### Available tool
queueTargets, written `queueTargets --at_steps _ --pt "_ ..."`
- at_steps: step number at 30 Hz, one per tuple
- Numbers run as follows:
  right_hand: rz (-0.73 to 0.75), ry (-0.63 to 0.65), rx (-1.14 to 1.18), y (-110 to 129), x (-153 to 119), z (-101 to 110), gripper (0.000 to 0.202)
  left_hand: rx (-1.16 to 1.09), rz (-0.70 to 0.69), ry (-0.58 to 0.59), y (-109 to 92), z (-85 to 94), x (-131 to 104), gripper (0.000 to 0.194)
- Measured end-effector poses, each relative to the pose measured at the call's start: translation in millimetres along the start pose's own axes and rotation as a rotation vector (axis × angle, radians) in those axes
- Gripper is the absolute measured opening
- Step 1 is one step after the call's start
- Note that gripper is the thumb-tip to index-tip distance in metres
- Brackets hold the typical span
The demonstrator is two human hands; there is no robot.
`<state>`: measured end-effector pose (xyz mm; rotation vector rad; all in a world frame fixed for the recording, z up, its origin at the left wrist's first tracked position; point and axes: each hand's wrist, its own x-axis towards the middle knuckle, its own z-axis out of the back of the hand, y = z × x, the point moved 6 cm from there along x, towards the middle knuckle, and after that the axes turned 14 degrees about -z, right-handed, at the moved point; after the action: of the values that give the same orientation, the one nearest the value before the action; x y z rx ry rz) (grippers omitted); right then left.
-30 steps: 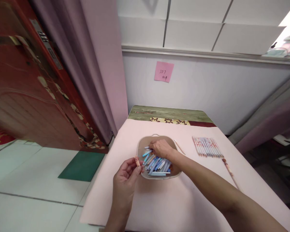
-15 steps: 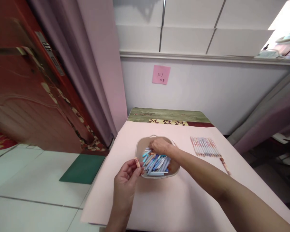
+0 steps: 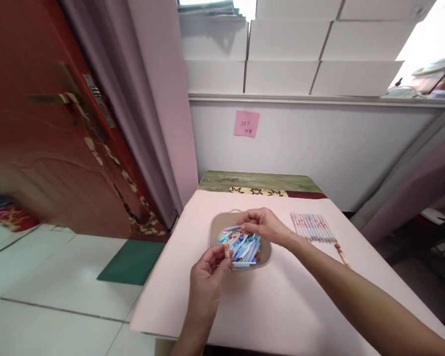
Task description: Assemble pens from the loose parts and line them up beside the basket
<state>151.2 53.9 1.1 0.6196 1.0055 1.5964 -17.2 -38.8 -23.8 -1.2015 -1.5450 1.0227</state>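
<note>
A beige plastic basket [image 3: 214, 225] holds a heap of loose pen parts [image 3: 244, 247], mostly blue and white with a few orange ones. Over its near left rim, my left hand [image 3: 209, 269] pinches a small peach-coloured pen cap [image 3: 226, 249] upright between thumb and fingers. My right hand [image 3: 265, 226] is above the far side of the basket. Its thumb and fingertips close on the end of a slim grey-blue pen part [image 3: 231, 228]. To the right, a row of assembled pens [image 3: 313, 227] lies side by side on the table.
A single pen [image 3: 341, 254] with a brown top lies at the near right end of the row. The pale pink table [image 3: 282, 306] stands against a wall bearing a pink note [image 3: 246, 123]. A red door [image 3: 59, 163] and a purple curtain [image 3: 141, 99] are at the left.
My right hand has drawn up and to the right out of the heap, with a grey-blue pen part at its fingertips. My left hand has shifted right, still pinching the peach cap. The view has shifted slightly.
</note>
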Motion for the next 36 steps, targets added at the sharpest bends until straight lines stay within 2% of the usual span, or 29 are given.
queueTargets --at_steps 2,5,8,11,13,16,21,27,30,34,36 --pt "-0.028 -0.067 0.08 2 -2 5 0.016 -0.006 -0.011 0.012 -2 -5.4 -2 0.035" --pt "-0.134 -0.152 0.086 -10 8 5 0.008 -0.006 -0.027 0.023 -1 -8.7 -1 0.034" --pt "-0.191 -0.124 0.17 -26 18 -8 0.012 -0.001 -0.028 -0.023 8 -5.5 8 0.034" --pt "-0.237 -0.098 0.303 -38 19 -21 0.015 -0.023 -0.016 -0.134 21 -0.5 26 0.025" --pt "-0.261 -0.095 0.388 -42 16 -27 0.017 -0.038 -0.005 -0.134 28 -4.6 37 0.018" --pt "-0.273 -0.1 0.489 -43 8 -31 0.025 -0.045 0.012 -0.073 33 -19.1 47 0.022" --pt "-0.264 -0.099 0.614 -45 -8 -37 0.042 -0.055 0.036 0.02 31 -42.1 46 0.042" --pt "-0.235 -0.119 0.667 -41 -20 -39 0.045 -0.026 0.002 -0.005 23 -44.2 47 0.032" --pt "-0.194 -0.197 0.635 -35 -24 -33 0.04 0.003 -0.012 -0.013 21 -42.4 48 0.031" --pt "-0.054 -0.373 0.445 -26 -32 -22 0.025 0.039 -0.008 0.004 24 -40.2 48 0.032" --pt "-0.016 -0.396 0.433 -28 -32 -21 0.023 0.067 -0.009 0.017 27 -39.1 49 0.031"
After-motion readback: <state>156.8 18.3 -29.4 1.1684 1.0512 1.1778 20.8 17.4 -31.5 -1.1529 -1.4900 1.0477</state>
